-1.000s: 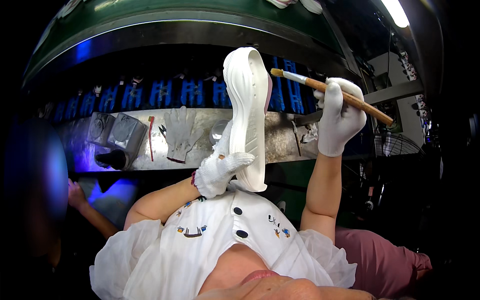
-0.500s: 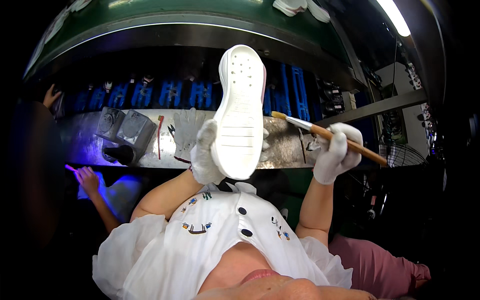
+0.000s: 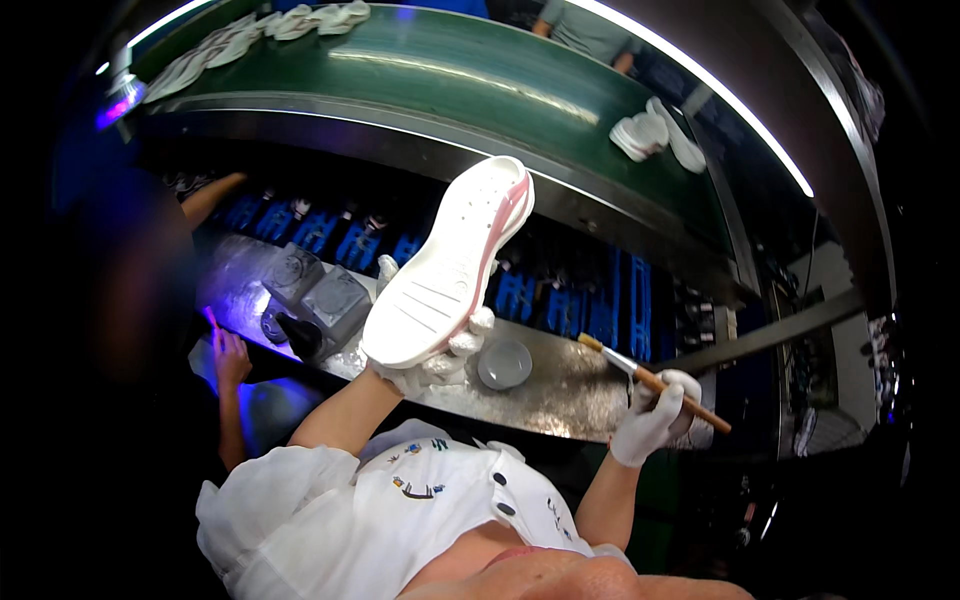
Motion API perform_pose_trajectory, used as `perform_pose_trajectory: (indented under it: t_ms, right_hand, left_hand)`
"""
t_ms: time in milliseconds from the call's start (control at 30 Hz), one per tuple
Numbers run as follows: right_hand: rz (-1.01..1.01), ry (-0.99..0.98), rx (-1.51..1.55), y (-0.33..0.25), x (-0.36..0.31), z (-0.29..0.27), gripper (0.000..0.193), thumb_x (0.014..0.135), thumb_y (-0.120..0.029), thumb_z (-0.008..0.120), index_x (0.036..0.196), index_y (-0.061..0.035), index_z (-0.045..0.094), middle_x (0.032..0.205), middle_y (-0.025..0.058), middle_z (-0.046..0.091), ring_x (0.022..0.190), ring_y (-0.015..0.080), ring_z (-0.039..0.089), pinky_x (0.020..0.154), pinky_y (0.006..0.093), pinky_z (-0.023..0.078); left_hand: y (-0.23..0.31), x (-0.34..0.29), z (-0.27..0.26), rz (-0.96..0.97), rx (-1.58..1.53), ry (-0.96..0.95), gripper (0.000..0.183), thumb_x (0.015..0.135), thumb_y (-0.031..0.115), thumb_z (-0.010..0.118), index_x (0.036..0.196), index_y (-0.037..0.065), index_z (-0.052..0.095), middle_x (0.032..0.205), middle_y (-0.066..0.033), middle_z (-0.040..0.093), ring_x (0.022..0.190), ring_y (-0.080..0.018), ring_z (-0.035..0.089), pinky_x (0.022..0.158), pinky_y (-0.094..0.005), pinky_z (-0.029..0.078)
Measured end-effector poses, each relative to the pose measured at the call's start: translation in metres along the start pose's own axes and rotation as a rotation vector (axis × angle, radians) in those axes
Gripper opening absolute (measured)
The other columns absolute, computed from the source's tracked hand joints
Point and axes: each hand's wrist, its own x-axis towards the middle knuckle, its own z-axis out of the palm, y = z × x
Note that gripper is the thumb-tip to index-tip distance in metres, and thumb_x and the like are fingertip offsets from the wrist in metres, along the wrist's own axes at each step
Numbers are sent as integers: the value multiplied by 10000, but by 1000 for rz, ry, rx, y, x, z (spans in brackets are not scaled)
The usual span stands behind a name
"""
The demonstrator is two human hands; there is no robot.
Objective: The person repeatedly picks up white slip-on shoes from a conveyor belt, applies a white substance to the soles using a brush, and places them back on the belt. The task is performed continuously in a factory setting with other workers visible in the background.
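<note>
My gloved left hand grips a white shoe sole from beneath, fingers curled up round its right edge. The sole's inner face is turned up toward me, with small holes at the far end, grooves at the near end and a pink band along its right side. In my gloved right hand is a brush with a wooden handle, a metal collar and pale yellow bristles. Its tip points up and left, apart from the sole. A round translucent bowl stands on the metal bench between my hands.
Two grey block-shaped containers and a dark-nozzled bottle stand left on the bench. Blue racks line its far side. Beyond runs a green conveyor carrying shoe parts. A co-worker's hand is at the left.
The sole has turned and tilted, showing more of its pink side, and sits lower. The brush has moved slightly down. My view has shifted, bringing the bowl and more of the conveyor into sight.
</note>
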Motion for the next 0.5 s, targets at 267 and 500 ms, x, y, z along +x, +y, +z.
perform_pose_trajectory:
  t_ms: [267,500]
  right_hand:
    - [168,26,-6,18,-11,9,180,973,-204,505,960,-34,562,836,60,577,651,67,524,576,153,448]
    - [140,-3,-60,21,-22,10,190,949,-220,546,965,-32,569,858,20,527,686,67,504,575,157,410]
  left_hand:
    - [132,8,92,128,406,-246,982,840,715,585,1525,114,220,1288,-245,426,1054,-349,589,708,-334,557]
    - [281,122,137,1100,336,533,742,935,483,534,1475,24,314,1417,-243,391,1253,-356,467,951,-429,458]
